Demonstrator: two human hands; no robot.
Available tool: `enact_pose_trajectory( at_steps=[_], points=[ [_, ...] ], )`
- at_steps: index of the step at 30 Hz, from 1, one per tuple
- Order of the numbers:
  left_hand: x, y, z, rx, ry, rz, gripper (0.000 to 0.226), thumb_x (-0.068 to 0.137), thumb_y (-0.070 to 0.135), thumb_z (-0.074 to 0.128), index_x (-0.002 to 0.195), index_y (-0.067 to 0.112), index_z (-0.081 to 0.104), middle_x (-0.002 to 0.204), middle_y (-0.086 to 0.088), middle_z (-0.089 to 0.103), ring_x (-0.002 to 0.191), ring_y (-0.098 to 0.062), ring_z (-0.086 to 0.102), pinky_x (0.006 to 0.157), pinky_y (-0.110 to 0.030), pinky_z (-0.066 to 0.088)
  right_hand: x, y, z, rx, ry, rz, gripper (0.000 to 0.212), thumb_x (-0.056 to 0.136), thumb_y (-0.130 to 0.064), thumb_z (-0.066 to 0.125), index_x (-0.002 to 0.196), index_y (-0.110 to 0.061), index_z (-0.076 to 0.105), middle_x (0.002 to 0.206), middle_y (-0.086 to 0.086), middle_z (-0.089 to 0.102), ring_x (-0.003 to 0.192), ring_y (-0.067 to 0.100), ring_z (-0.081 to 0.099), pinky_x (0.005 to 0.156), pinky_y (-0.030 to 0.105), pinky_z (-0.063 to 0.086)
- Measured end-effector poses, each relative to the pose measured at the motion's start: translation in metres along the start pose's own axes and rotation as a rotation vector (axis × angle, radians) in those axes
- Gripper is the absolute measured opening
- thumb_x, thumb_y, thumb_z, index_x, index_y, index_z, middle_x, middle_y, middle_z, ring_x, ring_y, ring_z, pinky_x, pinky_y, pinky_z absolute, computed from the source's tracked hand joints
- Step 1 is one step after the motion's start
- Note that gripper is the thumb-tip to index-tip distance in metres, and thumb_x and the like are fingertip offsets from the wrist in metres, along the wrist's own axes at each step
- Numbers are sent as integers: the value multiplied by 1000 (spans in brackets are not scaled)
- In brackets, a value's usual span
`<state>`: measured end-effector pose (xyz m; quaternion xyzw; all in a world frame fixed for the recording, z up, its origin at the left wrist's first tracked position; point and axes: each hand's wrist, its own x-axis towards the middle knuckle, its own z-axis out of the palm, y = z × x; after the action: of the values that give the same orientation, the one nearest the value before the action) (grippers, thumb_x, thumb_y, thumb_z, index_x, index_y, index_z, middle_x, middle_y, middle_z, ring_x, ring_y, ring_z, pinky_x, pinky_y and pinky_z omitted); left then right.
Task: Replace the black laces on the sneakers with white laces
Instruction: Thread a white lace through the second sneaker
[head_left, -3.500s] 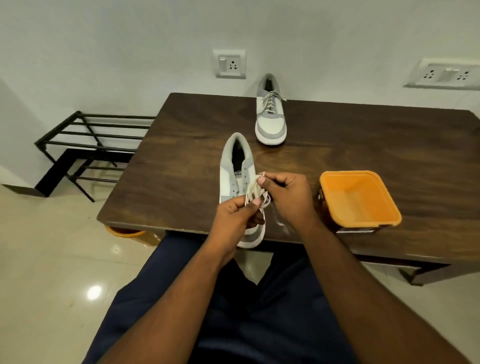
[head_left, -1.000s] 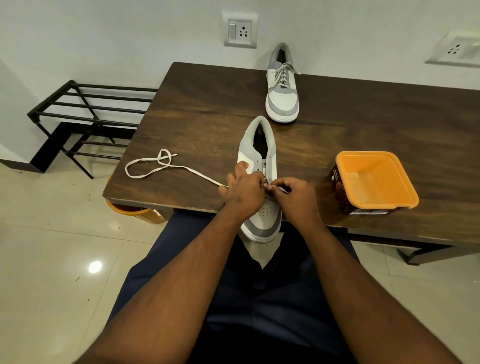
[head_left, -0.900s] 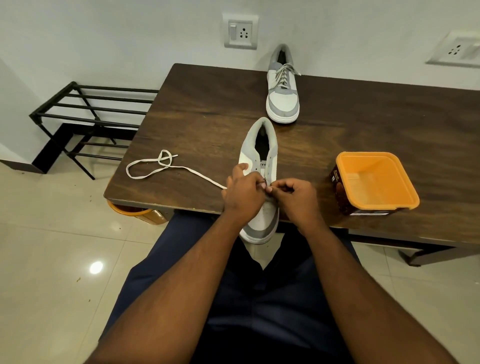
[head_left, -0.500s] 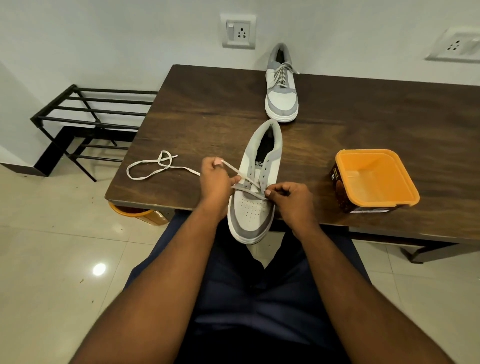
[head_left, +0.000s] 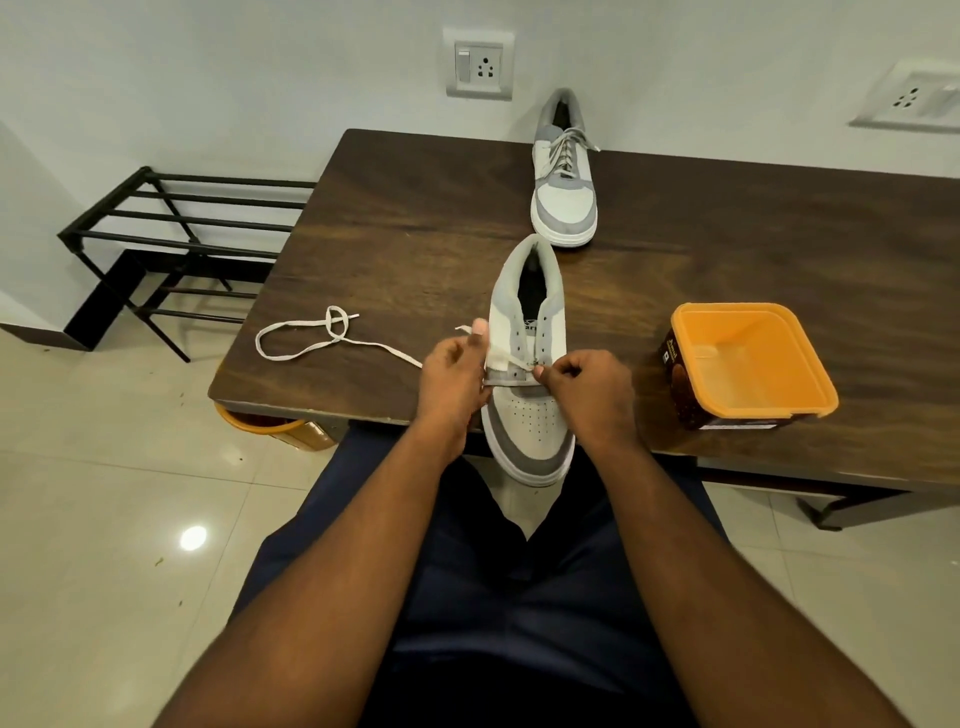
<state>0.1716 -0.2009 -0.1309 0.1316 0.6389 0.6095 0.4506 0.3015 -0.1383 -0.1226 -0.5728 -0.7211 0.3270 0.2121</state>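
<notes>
Head view: the only camera; all entries below are read from it.
Workpiece: near sneaker (head_left: 527, 364), toe overhanging the near edge of the counter (head_left: 415, 218), heel toward the far edge.
Long axis: runs near edge to far edge, almost straight away from the person; the eyelet rows follow this axis.
White lace (head_left: 332, 338): one bar lies across the lowest eyelets; a diagonal run rises from the right-hand row toward the left; the long free tail trails left across the counter and ends in a loose loop near the left edge.
Left hand (head_left: 454, 376): touching the sneaker's left side, thumb up, fingers curled and pinching the lace where the tail leaves the shoe.
Right hand (head_left: 587, 384): touching the sneaker's right side, thumb and forefinger pinching the lace at a lower eyelet; the lace tip itself is too small to make out.
Governing relation: the hands flank the shoe at the same station along its axis; open eyelets lie beyond both hands, toward the heel.
Nearer hand: judged the right, since its pinch sits on the eyelet row itself.
Next move, judged: feed the lace across to the next eyelet heelward.
Far sneaker (head_left: 563, 176): at the far edge, already laced.
Orange tub (head_left: 748, 358): right of the workpiece, well clear of the hands.
</notes>
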Motion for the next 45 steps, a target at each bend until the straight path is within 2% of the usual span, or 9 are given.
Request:
enact_pose_trajectory(
  at_steps=[3, 10, 14, 18, 21, 25, 31, 35, 45],
  points=[
    [-3, -12, 9, 220, -7, 196, 28, 87, 29, 73, 72, 7, 67, 60, 5, 62, 57, -5, 53, 63, -31, 49, 0, -2, 0, -54, -6, -21, 22, 85, -36, 71, 79, -15, 74, 73, 1, 69, 71, 18, 63, 60, 29, 47],
    [29, 8, 19, 467, 151, 384, 26, 81, 26, 77, 57, 19, 68, 51, 10, 60, 46, 0, 53, 56, -25, 48, 4, -5, -3, -92, -54, 5, 21, 87, -33, 70, 80, -14, 73, 76, 0, 69, 72, 17, 62, 60, 26, 42],
    [50, 94, 10, 309, 289, 594, 24, 85, 17, 73, 63, 23, 68, 59, 6, 61, 46, 9, 44, 56, -15, 40, 7, -5, -5, -116, -104, 0, 19, 89, -31, 68, 88, -12, 73, 82, 0, 65, 76, 16, 59, 65, 25, 43],
    [84, 202, -16, 226, 531, 774, 25, 80, 24, 69, 55, 25, 64, 59, 13, 61, 57, -11, 61, 63, -34, 55, 12, -6, -1, -192, -118, -2, 22, 90, -31, 66, 91, -11, 73, 87, 3, 68, 75, 17, 59, 64, 26, 42],
    [105, 212, -16, 369, 379, 659, 24, 79, 29, 75, 58, 24, 64, 61, 7, 63, 61, -22, 67, 62, -39, 58, 11, -7, 2, -260, -102, -13, 23, 92, -31, 63, 93, -10, 72, 91, 6, 69, 75, 19, 56, 65, 27, 41],
    [104, 147, -19, 399, 165, 216, 40, 87, 31, 73, 117, 11, 56, 84, -9, 60, 56, -24, 57, 42, -26, 47, 9, -6, 2, -281, -85, -34, 24, 94, -30, 61, 92, -9, 72, 90, 6, 68, 73, 17, 52, 64, 26, 38],
    [65, 43, 0, 448, 41, -23, 39, 92, 39, 66, 70, 7, 57, 60, -12, 59, 38, -19, 46, 36, -19, 33, 9, -5, 4, -293, -65, -47, 22, 94, -30, 61, 89, -11, 71, 86, 6, 68, 69, 18, 53, 61, 26, 38],
    [43, 20, 9, 436, 13, -59, 46, 90, 46, 67, 67, 7, 60, 54, -8, 56, 37, -18, 47, 35, -18, 32, 8, -4, 5, -300, -61, -68, 21, 94, -29, 60, 90, -11, 71, 88, 5, 68, 71, 17, 55, 62, 26, 41],
    [41, 52, 31, 121, 70, 79, 11, 91, 4, 63, 82, -3, 65, 60, -8, 55, 40, -11, 45, 39, -20, 38, 7, -1, 8, -310, -43, -82, 22, 95, -28, 58, 95, -11, 72, 92, 5, 69, 81, 21, 63, 64, 25, 39]
  ],
)
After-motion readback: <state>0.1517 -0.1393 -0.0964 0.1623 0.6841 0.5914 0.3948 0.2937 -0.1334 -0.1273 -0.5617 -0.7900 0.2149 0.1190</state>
